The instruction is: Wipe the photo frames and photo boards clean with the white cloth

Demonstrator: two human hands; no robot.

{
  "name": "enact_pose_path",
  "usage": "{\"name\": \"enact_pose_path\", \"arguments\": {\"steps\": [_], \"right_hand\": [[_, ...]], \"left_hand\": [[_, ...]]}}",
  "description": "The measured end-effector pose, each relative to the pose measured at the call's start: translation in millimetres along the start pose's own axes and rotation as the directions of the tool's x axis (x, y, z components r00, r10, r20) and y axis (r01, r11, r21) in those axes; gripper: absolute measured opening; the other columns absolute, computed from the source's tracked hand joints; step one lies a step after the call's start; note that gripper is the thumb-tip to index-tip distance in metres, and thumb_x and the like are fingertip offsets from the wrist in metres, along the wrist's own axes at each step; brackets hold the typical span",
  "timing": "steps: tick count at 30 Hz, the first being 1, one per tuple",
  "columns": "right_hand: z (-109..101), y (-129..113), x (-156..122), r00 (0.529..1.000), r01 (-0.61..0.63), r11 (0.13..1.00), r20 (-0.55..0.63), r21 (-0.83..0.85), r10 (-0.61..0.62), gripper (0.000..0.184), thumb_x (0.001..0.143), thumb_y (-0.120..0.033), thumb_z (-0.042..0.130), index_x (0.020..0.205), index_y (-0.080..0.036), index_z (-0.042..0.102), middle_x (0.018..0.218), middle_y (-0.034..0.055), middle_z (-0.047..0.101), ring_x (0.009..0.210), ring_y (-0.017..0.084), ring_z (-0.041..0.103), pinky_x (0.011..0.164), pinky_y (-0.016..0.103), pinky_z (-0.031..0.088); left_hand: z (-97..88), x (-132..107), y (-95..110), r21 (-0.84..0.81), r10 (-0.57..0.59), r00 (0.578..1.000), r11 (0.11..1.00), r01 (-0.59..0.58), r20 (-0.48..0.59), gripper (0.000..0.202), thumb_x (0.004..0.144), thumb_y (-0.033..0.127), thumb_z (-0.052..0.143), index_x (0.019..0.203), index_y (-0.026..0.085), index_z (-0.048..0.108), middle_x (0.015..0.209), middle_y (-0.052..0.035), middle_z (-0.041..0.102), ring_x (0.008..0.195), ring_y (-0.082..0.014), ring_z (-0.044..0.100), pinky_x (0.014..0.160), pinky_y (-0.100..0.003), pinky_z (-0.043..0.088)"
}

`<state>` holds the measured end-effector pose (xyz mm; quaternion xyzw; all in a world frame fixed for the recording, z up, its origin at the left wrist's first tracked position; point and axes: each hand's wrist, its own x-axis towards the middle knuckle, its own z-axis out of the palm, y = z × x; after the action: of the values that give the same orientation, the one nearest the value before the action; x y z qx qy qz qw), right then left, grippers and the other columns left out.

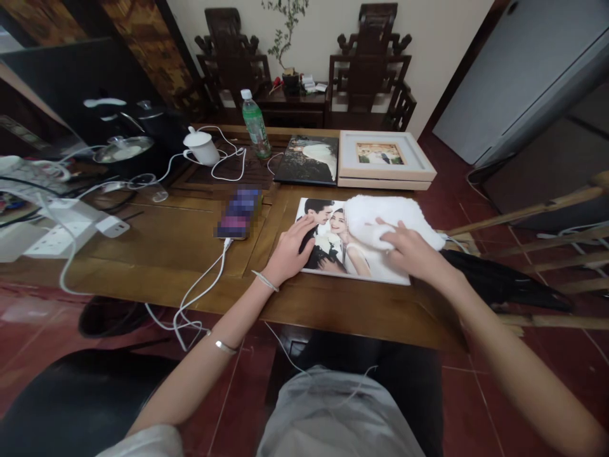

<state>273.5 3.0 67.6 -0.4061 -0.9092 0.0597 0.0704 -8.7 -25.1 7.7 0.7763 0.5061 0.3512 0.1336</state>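
Observation:
A large printed photo of a couple [333, 241] lies flat on the wooden table [181, 247] in front of me. My left hand [288, 249] rests flat on the photo's left edge, fingers stretched out. My right hand [408, 249] presses a white fluffy cloth [387, 217] onto the photo's right part, fingers curled over the cloth.
Behind the photo lie a dark photo album [309, 158] and a white framed picture [383, 158]. A phone [239, 212] on a white charging cable, a green bottle [254, 130], a white kettle [202, 147], power strips [61, 231] and pans sit to the left. Two dark wooden chairs stand at the back.

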Motion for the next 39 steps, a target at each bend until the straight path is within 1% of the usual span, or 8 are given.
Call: {"name": "enact_pose_path", "arguments": {"steps": [4,7,16,20,24,30,35,39], "right_hand": [[7.8,26.9,36.0,0.995,-0.063,0.998,-0.078,-0.028,0.060,0.045,0.069,0.000,0.039,0.106,-0.009,0.063,0.131,0.0201,0.055,0.132,0.032,0.040,0.107,0.059,0.028],[13.3,22.9,40.0,0.992,-0.080,0.995,-0.103,-0.058,0.074,0.047,0.071,0.001,0.037,0.110,-0.007,0.061,0.133,0.0226,0.053,0.135,0.033,0.033,0.105,0.064,0.027],[11.5,-83.6,-43.0,0.999,0.038,0.999,0.020,-0.029,-0.037,0.039,0.066,0.004,0.042,0.089,-0.013,0.069,0.144,0.0149,0.042,0.137,0.040,0.024,0.105,0.069,0.025],[3.9,-97.7,-55.9,0.989,0.122,0.992,0.083,0.039,-0.125,0.041,0.066,0.004,0.041,0.089,-0.015,0.069,0.142,0.0124,0.046,0.137,0.037,0.029,0.104,0.068,0.029],[5.6,-61.9,-24.5,0.996,0.076,0.994,0.039,0.081,-0.079,0.043,0.067,0.002,0.040,0.094,-0.018,0.068,0.140,0.0095,0.050,0.136,0.029,0.033,0.110,0.060,0.025],[11.6,-11.7,51.2,0.995,-0.068,0.998,-0.068,0.007,0.068,0.045,0.072,0.001,0.038,0.108,-0.009,0.063,0.130,0.0212,0.055,0.136,0.034,0.032,0.105,0.066,0.023],[17.4,-38.9,74.0,0.996,-0.055,0.997,-0.072,-0.052,0.051,0.044,0.075,-0.001,0.041,0.112,-0.010,0.062,0.143,0.0192,0.043,0.135,0.040,0.028,0.100,0.072,0.023],[24.3,-78.2,46.1,0.993,0.116,0.993,0.028,-0.004,-0.116,0.042,0.074,0.001,0.044,0.105,-0.016,0.067,0.146,0.0104,0.041,0.139,0.036,0.022,0.106,0.070,0.015]], "left_hand": [[-0.1,-0.3,-0.7,0.001,0.000,1.000,1.000,0.000,0.005,0.040,0.091,0.019,0.045,0.131,0.021,0.049,0.142,-0.0097,0.047,0.136,-0.0234,0.037,0.110,-0.050,0.033],[-0.4,-0.4,-0.2,-0.001,0.000,1.000,1.000,0.000,0.002,0.040,0.091,0.019,0.045,0.131,0.020,0.050,0.142,-0.0096,0.048,0.136,-0.0233,0.037,0.111,-0.049,0.033],[1.1,-0.3,-0.4,0.017,-0.014,1.000,1.000,0.014,0.005,0.040,0.091,0.020,0.045,0.131,0.019,0.049,0.142,-0.0101,0.047,0.136,-0.0216,0.037,0.111,-0.047,0.033],[0.8,-0.5,-0.6,0.021,-0.022,1.000,1.000,0.021,0.012,0.042,0.091,0.020,0.045,0.133,0.020,0.048,0.143,-0.0102,0.046,0.137,-0.0218,0.036,0.110,-0.048,0.033],[-0.1,-0.3,-0.9,0.010,-0.009,1.000,1.000,0.009,-0.002,0.040,0.091,0.020,0.045,0.130,0.019,0.050,0.141,-0.0105,0.048,0.135,-0.0225,0.038,0.111,-0.048,0.033],[0.1,0.0,-1.7,-0.020,0.004,1.000,1.000,-0.004,-0.005,0.039,0.092,0.024,0.046,0.130,0.021,0.051,0.141,-0.0093,0.048,0.136,-0.0240,0.038,0.111,-0.050,0.033],[-4.0,-0.4,5.4,-0.110,-0.017,0.999,0.994,0.011,-0.050,0.040,0.097,0.030,0.036,0.133,0.020,0.049,0.142,-0.0084,0.047,0.135,-0.0214,0.039,0.113,-0.046,0.030],[-8.9,-2.8,10.2,-0.235,-0.030,0.984,0.972,-0.012,-0.173,0.045,0.100,0.036,0.027,0.138,0.019,0.043,0.146,-0.0080,0.043,0.137,-0.0197,0.035,0.115,-0.042,0.026]]}}
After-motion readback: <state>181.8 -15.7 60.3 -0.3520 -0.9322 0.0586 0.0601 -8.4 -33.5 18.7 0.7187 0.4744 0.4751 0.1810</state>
